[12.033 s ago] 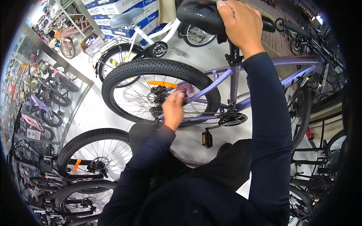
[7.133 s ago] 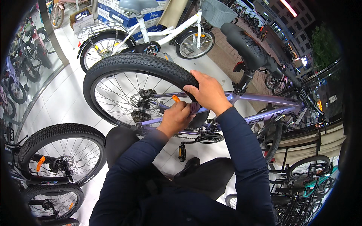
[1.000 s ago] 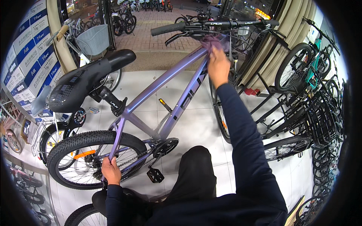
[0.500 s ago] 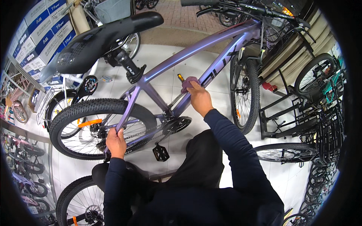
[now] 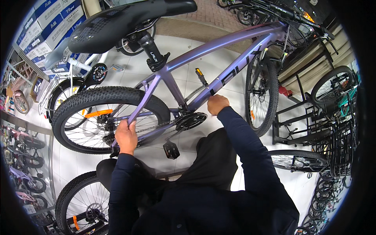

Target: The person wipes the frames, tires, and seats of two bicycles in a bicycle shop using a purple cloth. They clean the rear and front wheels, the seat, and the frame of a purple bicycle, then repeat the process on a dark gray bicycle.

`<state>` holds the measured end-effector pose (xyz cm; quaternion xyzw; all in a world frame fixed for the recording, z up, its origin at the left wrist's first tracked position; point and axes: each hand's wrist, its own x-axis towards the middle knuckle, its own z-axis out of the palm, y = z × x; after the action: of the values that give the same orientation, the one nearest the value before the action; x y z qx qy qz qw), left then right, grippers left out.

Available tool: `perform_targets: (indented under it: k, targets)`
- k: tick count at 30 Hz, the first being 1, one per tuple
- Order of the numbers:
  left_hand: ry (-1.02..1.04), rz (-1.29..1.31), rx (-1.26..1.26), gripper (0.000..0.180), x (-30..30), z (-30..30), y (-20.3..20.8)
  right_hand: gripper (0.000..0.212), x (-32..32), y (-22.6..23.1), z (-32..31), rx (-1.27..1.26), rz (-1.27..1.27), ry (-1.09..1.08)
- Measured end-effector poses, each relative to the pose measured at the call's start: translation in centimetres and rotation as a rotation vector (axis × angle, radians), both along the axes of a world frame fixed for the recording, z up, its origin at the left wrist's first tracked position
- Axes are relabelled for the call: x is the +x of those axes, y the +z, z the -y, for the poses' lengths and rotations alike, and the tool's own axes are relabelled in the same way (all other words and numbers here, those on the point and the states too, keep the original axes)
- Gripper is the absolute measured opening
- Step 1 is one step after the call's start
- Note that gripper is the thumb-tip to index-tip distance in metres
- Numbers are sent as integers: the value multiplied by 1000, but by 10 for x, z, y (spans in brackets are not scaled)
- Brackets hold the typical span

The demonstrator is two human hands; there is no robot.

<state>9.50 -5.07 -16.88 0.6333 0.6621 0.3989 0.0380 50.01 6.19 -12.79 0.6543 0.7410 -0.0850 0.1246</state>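
A purple bicycle (image 5: pixel 196 55) stands across in front of me, with a black saddle (image 5: pixel 113 27) at the upper left. My left hand (image 5: pixel 126 137) is closed round the lower end of its seat stay, beside the rear wheel (image 5: pixel 68 113). Against the underside of the down tube (image 5: pixel 235 70) is my right hand (image 5: pixel 217 105), fingers curled in. The purple cloth it held in the earlier view is now hidden by the fist. Between my hands are the black crankset (image 5: pixel 191 120) and a pedal (image 5: pixel 171 150). The far pedal (image 5: pixel 200 74) shows beyond the frame.
Behind the saddle rise stacked blue and white boxes (image 5: pixel 51 23). A white bicycle (image 5: pixel 74 74) stands at the left. At the right are a black metal rack (image 5: pixel 280 129) and more bicycles. Another wheel (image 5: pixel 78 203) lies close by my left leg.
My right hand has come down from the top of the down tube to its underside, and the cloth has gone out of sight. My left hand still grips the stay. The view has shifted slightly.
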Motion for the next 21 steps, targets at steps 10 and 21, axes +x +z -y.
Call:
perform_targets:
  k: [10, 21]
  targets:
    - [9, 49, -40, 22, 3, 2, 7, 23, -42, -21, 3, -77, -477, 190]
    - [21, 35, -52, 23, 3, 0, 6, 39, -79, -4, -19, -117, -1570, -214]
